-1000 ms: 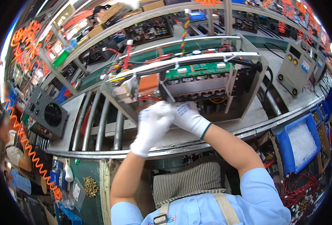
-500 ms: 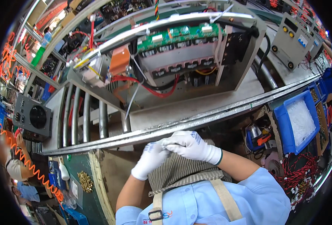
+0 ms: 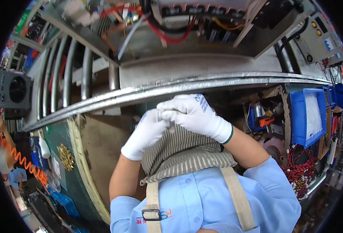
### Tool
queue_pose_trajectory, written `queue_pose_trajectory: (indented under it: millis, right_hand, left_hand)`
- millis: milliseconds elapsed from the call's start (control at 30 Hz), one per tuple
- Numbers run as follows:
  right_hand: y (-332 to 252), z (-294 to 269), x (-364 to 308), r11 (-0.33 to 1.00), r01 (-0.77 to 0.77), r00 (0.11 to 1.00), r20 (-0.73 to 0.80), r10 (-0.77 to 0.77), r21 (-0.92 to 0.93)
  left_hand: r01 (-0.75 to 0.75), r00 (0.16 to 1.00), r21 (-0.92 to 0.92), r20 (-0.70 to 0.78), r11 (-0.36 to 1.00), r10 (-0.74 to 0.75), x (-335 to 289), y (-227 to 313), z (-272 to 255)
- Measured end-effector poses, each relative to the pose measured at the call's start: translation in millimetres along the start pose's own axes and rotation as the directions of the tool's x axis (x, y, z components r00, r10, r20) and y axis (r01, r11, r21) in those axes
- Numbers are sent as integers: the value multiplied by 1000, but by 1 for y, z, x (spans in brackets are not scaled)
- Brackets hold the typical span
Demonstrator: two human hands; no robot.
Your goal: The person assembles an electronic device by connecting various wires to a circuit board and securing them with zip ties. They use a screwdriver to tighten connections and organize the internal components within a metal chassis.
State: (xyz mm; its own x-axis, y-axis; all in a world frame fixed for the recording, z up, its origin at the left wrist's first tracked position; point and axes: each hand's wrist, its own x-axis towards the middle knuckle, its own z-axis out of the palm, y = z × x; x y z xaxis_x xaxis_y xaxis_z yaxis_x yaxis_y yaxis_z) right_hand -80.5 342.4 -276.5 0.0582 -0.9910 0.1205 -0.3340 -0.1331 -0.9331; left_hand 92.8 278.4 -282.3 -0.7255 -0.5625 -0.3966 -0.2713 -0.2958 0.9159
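Note:
Both hands wear white knit gloves and meet in front of my striped apron. My left hand is closed, its fingers curled against the other hand. My right hand is bent over it, thumb and fingertips pressed together at the left hand's fingers. Whatever they may hold is hidden between the gloves. Just beyond the hands runs the metal edge rail of a roller conveyor. On it stands an open metal equipment housing with red cables and black cables inside; neither hand touches it.
Bare rollers lie left of the housing, with a grey box with a fan beyond. A blue bin of white pieces sits at right, above bundled red wires. Brass fittings lie on the green bench at left, near an orange coiled hose.
The view has tilted down, so the housing sits higher and its green circuit board is out of sight. Both hands stay together, fingers shifted slightly against each other.

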Motion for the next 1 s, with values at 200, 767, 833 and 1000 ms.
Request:
queue_pose_trajectory:
  millis: [200, 767, 833, 1000]
  right_hand:
    - [6, 11, -4, 987, -47, 999, 30, 43, 153]
    - [2, -34, 22, 812, 139, 965, -261, 16, 567]
    - [8, -35, 35, 924, 155, 912, -411, 2, 349]
    - [14, -71, 84, 848, 33, 846, -437, -305, -529]
  left_hand:
    - [84, 996, -198, 31, 977, -80, -11, -1, 5]
    - [-134, 954, 477, -177, 868, 244, 8, 87, -16]
    - [-247, 891, 582, -178, 774, 418, 18, 77, -27]
    - [-419, 558, 838, -66, 349, 827, 57, 104, -31]
